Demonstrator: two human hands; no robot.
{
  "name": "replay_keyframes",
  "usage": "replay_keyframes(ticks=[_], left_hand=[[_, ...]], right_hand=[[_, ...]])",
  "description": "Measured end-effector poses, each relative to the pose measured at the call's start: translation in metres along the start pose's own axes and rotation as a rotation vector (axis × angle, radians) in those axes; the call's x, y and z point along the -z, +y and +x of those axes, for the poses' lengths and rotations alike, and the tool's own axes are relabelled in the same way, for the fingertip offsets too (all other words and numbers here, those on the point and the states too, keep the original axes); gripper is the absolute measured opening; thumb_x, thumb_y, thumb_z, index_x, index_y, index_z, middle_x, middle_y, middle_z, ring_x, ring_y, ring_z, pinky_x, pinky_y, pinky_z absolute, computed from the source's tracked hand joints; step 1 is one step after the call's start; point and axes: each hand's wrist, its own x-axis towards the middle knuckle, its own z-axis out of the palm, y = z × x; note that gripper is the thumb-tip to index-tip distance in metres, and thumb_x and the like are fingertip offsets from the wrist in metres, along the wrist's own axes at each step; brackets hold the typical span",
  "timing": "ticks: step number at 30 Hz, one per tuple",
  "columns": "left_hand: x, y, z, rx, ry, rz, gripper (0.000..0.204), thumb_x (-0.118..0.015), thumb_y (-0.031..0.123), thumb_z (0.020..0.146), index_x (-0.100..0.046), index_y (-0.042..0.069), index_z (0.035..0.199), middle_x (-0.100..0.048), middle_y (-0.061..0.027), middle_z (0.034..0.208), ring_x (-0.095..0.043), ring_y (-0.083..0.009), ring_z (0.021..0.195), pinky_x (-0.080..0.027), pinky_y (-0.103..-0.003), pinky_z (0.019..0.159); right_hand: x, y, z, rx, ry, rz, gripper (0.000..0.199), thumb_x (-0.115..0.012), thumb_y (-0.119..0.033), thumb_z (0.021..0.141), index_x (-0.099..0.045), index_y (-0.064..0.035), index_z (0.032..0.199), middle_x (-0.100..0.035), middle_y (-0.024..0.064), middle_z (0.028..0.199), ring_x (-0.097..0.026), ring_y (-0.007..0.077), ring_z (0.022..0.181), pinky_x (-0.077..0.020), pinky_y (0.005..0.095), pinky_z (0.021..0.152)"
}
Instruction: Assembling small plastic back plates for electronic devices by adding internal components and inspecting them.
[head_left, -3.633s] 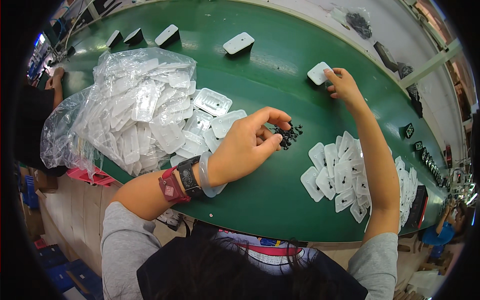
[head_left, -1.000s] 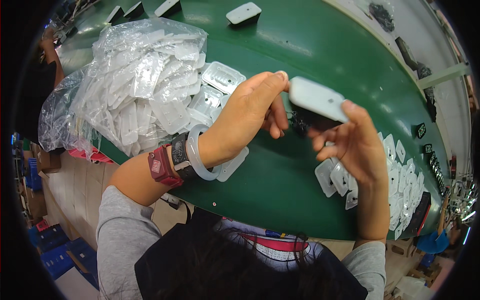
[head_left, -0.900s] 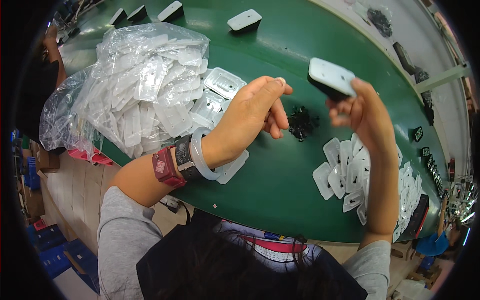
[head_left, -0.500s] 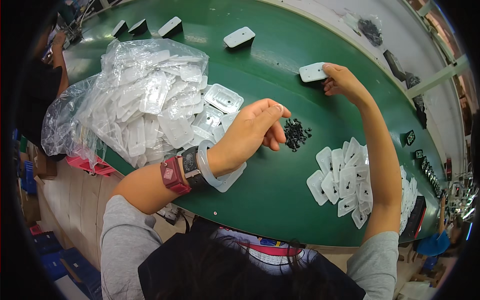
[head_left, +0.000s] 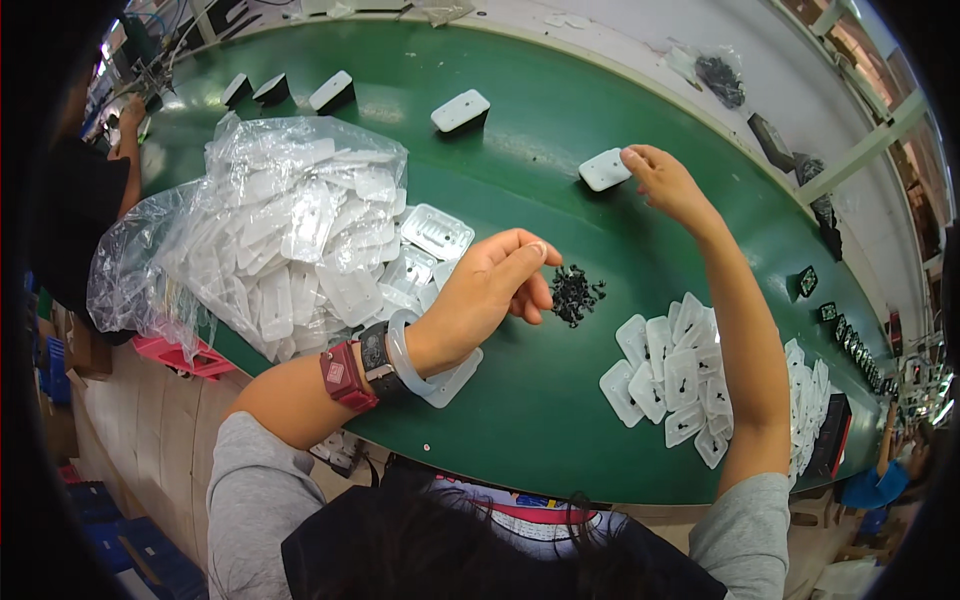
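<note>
My right hand (head_left: 672, 188) reaches to the far right part of the table, fingers closed on the right end of a black box with a white top (head_left: 606, 170). The box's underside is hidden, so whether it touches the table is unclear. Nearer the middle, my left hand (head_left: 488, 290) hovers with curled fingers, thumb against the index finger. Anything inside them is hidden. Just right of it lies a pile of small black parts (head_left: 577, 296). Under my left wrist, partly covered, is a translucent white plastic cover (head_left: 457, 382).
A clear bag of white covers (head_left: 300, 225) spreads over the table's left. More covers with black parts on them (head_left: 680, 375) lie heaped at right. Several white-topped boxes (head_left: 460, 111) line the far side. A person (head_left: 120, 170) works at far left.
The whole view has shifted, so the table sits slightly lower and to the left. My hands, the box and the pile keep nearly the same places relative to each other.
</note>
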Motion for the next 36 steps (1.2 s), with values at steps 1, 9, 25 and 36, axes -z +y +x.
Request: replay_keyframes(ticks=[1, 9, 25, 36], left_hand=[[0.0, 0.0, 0.0, -0.005, -0.004, 0.002, 0.023, -0.044, 0.022, 0.098, -0.056, 0.003, 0.103, -0.058, -0.0055, 0.069, -0.053, -0.0113, 0.058, -0.046, -0.021, 0.059], [0.0, -0.002, 0.0, -0.007, 0.01, 0.032, 0.018, -0.046, 0.017, 0.097, -0.056, 0.003, 0.102, -0.057, -0.0052, 0.07, -0.053, -0.0104, 0.059, -0.046, -0.021, 0.059], [-0.006, -0.006, -0.001, -0.193, 0.103, 0.124, 0.045, -0.052, 0.015, 0.096, -0.035, 0.004, 0.137, -0.054, -0.0171, 0.114, -0.06, -0.0172, 0.092, -0.052, -0.026, 0.074], [-0.007, 0.002, -0.004, -0.137, -0.157, 0.066, 0.068, -0.056, 0.012, 0.094, -0.016, 0.01, 0.149, -0.044, -0.018, 0.13, -0.056, -0.022, 0.105, -0.053, -0.032, 0.085]], right_hand=[[0.0, -0.002, -0.008, 0.003, 0.007, -0.001, 0.036, -0.05, -0.029, 0.096, -0.062, -0.0015, 0.116, -0.062, 0.0133, 0.099, -0.058, 0.0207, 0.082, -0.0508, 0.033, 0.076], [-0.001, 0.014, -0.027, 0.401, 0.155, -0.263, 0.057, -0.062, -0.009, 0.082, -0.044, -0.0065, 0.136, -0.049, 0.0129, 0.131, -0.058, 0.0285, 0.099, -0.0481, 0.0366, 0.089], [-0.029, -0.051, -0.078, 0.544, 0.134, -0.192, 0.05, -0.069, -0.002, 0.07, -0.053, -0.0049, 0.117, -0.055, 0.0115, 0.107, -0.06, 0.0296, 0.087, -0.0493, 0.0377, 0.078], [-0.048, -0.078, -0.163, 0.44, 0.127, 0.111, 0.053, -0.069, 0.003, 0.068, -0.055, -0.0035, 0.119, -0.058, 0.0089, 0.11, -0.058, 0.0227, 0.096, -0.051, 0.0301, 0.078]])
